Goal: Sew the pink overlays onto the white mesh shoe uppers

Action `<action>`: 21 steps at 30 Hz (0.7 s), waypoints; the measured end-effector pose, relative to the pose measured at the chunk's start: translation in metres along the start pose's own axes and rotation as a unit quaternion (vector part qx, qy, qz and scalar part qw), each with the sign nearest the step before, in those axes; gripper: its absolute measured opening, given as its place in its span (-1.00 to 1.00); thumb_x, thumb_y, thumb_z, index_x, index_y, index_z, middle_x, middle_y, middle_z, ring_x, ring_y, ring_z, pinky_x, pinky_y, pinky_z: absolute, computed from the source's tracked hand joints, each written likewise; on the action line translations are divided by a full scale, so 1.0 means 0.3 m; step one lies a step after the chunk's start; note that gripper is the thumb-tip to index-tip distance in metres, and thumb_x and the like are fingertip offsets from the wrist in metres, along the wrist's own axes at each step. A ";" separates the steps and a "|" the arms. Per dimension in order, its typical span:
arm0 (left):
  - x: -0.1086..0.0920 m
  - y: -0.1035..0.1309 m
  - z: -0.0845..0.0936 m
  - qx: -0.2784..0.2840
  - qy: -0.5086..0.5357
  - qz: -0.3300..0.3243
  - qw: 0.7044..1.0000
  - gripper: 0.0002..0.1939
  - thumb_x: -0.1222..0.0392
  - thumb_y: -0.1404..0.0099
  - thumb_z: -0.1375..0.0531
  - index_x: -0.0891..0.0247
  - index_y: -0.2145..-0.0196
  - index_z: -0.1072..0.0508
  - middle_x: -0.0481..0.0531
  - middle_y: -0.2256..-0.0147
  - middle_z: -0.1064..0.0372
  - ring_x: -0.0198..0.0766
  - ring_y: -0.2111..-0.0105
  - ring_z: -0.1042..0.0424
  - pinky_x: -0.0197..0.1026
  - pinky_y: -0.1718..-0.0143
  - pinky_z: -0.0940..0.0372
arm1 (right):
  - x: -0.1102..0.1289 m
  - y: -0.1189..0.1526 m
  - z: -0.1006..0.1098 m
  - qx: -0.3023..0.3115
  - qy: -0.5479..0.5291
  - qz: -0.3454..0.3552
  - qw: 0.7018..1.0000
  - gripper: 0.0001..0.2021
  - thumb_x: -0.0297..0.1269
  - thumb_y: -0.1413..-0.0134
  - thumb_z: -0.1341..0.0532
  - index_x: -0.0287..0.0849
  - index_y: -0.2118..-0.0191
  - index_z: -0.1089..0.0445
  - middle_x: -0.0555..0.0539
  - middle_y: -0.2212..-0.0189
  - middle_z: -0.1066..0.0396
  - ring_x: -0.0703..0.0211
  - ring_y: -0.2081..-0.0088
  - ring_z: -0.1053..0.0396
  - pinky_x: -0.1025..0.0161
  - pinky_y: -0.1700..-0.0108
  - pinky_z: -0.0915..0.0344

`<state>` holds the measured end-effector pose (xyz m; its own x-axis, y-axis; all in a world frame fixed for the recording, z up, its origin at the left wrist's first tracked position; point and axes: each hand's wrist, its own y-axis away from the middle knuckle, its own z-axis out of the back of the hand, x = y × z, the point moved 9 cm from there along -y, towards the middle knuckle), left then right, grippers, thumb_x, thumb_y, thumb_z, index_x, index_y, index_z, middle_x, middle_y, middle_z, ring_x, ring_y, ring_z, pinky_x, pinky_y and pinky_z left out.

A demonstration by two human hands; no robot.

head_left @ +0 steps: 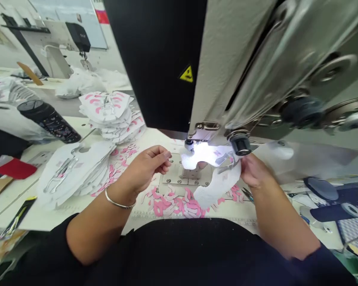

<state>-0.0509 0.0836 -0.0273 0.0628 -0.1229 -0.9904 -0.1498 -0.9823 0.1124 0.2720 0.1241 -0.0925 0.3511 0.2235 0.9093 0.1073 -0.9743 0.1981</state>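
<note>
My left hand (pixel 150 167) is beside the needle area of a sewing machine (pixel 193 103). Its thumb and fingers are pressed together, and I cannot make out anything between them. On the other side my right hand (pixel 253 171) pinches the edge of a white fabric piece (pixel 219 186), its fingertips partly hidden behind the fabric and a black knob. The piece has a curved cut-out and a grey printed pattern; its far part lies under the lit machine head. Pink and white scraps (pixel 179 204) are strewn on the table in front of the metal plate (pixel 174 174).
Left of my arm lies a stack of white shaped pieces (pixel 74 171), with another stack bearing pink patches (pixel 107 111) behind it. A dark bottle (pixel 49 121) leans nearby, with a box cutter (pixel 18 216) at the left edge. Scissors (pixel 247 194) lie by my right wrist.
</note>
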 end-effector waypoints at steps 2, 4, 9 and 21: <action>0.033 0.027 0.112 -0.059 -0.061 -0.009 0.996 -0.74 0.01 -0.16 -0.32 0.22 0.42 -0.39 -0.07 0.50 -0.35 -0.37 0.53 -0.30 -0.31 0.49 -0.20 | -0.023 0.060 0.055 -0.017 -0.005 0.002 1.000 -0.72 0.04 -0.11 -0.25 -0.07 0.26 -0.39 0.04 0.46 -0.45 0.23 0.47 -0.35 0.30 0.47 -0.27; 0.085 0.059 0.187 -0.087 -0.147 -0.003 0.985 -0.75 -0.02 -0.15 -0.30 0.21 0.40 -0.42 -0.08 0.52 -0.33 -0.35 0.53 -0.28 -0.28 0.49 -0.18 | -0.062 0.124 0.095 -0.016 -0.001 -0.016 1.000 -0.72 0.05 -0.13 -0.23 -0.07 0.32 -0.38 0.06 0.58 -0.34 0.28 0.58 -0.22 0.32 0.57 -0.15; 0.232 0.092 0.113 0.005 -0.462 0.009 0.887 -0.77 -0.03 -0.23 -0.18 0.17 0.34 -0.48 -0.04 0.46 -0.41 -0.25 0.47 -0.37 -0.23 0.48 -0.18 | -0.154 0.231 0.106 0.017 0.035 -0.063 0.997 -0.77 -0.03 -0.10 -0.24 -0.09 0.33 -0.41 0.08 0.61 -0.26 0.34 0.64 -0.07 0.34 0.61 0.01; 0.275 0.036 -0.094 0.096 -0.609 -0.094 0.782 -0.74 0.24 -0.31 -0.08 0.08 0.18 -0.55 0.06 0.21 -0.41 -0.12 0.18 -0.41 -0.13 0.20 -0.24 | -0.218 0.243 0.012 0.070 0.033 -0.030 0.997 -0.78 -0.08 -0.06 -0.29 -0.14 0.34 -0.44 0.05 0.59 -0.30 0.34 0.59 -0.15 0.37 0.59 -0.04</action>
<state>-0.0196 0.0588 -0.1055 -0.8674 0.3607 -0.3429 -0.4027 -0.9135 0.0579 0.2603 0.0386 -0.1389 0.2788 0.2742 0.9204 0.2565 -0.9448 0.2039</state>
